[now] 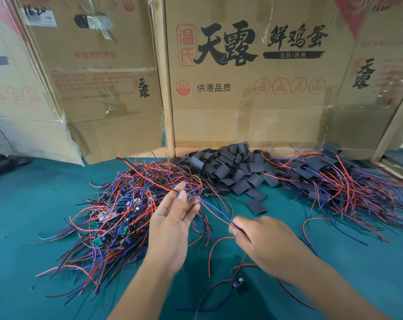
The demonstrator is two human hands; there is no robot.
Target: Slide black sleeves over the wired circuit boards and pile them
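Left of the sleeve heap (233, 167), the left hand (172, 225) is pinching one small board (187, 197); the right hand (260, 241) is gripping its blue wire (215, 212). Pulling may be snagging the tangled pile (126, 215), perhaps tearing a wire off.

A teal table cover (45, 215) fills the lower frame. Red, blue and black wires (117, 215) tangle at centre left, with small green circuit boards (96, 241) among them. Black sleeves (230, 169) are heaped at centre. Brown cardboard boxes (253, 93) across the top carry black and red print.
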